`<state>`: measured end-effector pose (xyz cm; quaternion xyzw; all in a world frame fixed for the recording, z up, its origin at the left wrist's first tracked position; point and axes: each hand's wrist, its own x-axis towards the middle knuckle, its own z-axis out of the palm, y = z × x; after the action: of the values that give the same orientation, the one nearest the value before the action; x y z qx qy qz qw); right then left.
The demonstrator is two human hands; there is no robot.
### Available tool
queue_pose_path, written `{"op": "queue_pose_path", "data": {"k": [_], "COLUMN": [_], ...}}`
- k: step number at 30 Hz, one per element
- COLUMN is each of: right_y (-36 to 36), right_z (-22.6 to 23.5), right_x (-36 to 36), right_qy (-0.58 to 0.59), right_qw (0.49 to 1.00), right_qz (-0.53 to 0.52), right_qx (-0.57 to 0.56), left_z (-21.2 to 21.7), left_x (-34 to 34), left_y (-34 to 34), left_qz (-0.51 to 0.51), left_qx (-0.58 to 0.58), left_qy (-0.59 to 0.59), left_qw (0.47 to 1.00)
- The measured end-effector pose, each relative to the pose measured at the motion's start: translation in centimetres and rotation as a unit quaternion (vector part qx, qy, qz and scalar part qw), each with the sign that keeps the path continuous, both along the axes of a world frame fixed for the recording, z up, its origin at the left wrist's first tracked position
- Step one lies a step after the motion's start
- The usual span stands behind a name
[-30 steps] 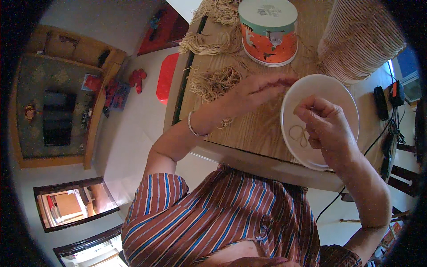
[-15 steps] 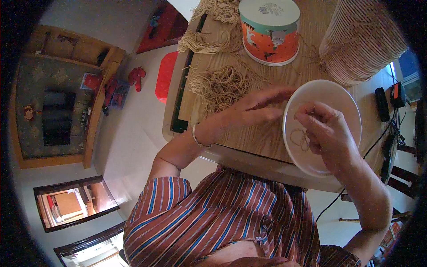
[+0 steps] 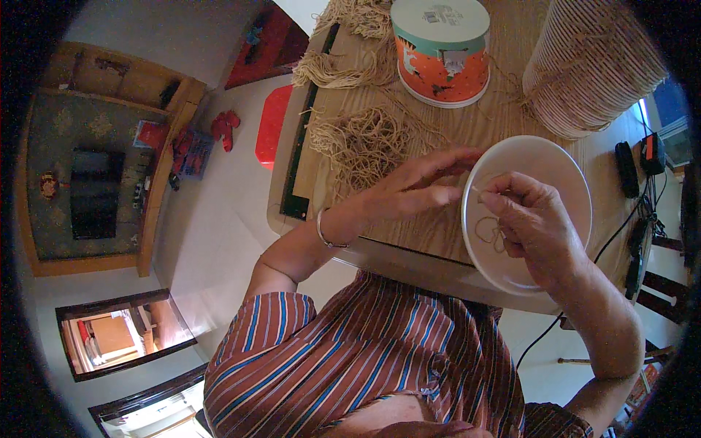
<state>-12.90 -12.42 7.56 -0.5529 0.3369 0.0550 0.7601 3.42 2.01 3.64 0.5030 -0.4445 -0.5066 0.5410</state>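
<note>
A pale wooden table (image 3: 467, 131) fills the upper middle of the view, above a light floor with a red mat beside it. Taking the shallow white ceramic bowl (image 3: 562, 164) at the near table edge as the landmark: far to its left and up lies a loose heap of tan fibre strands (image 3: 365, 139), spread flat on the wood, seemingly so that single strands can be drawn off.

Just left of the bowl, the left hand (image 3: 409, 191) hovers with fingers extended and loosely parted, its fingertips reaching over the bowl's left rim. It looks released, though a thin strand may run to it; that is too fine to tell.

Above the bowl stands a round orange and teal tin with a pale lid (image 3: 442, 47), closed, its contents hidden.

Inside the bowl lies a small looped coil of tan cord (image 3: 489, 232). The right hand (image 3: 537, 223) is over the bowl, thumb and forefinger pinched on one end of that cord, held up as if for close work.

Up and right of the bowl stands a large cone wound with cream cord (image 3: 591, 66).
</note>
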Motion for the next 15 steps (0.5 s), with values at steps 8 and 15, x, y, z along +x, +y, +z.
{"op": "queue_pose_path", "data": {"k": [8, 15], "right_y": [-0.1, 0.4], "right_z": [-0.1, 0.4], "right_x": [0.2, 0.6], "right_qy": [-0.003, -0.002], "right_qw": [1.000, 0.999], "right_qz": [0.018, 0.022], "right_qx": [-0.004, -0.037], "left_z": [-0.4, -1.9], "left_x": [0.1, 0.5], "left_y": [0.1, 0.3], "left_qz": [-0.002, -0.008], "left_qx": [-0.004, -0.059], "left_qy": [0.004, -0.015], "left_qw": [1.000, 0.998]}}
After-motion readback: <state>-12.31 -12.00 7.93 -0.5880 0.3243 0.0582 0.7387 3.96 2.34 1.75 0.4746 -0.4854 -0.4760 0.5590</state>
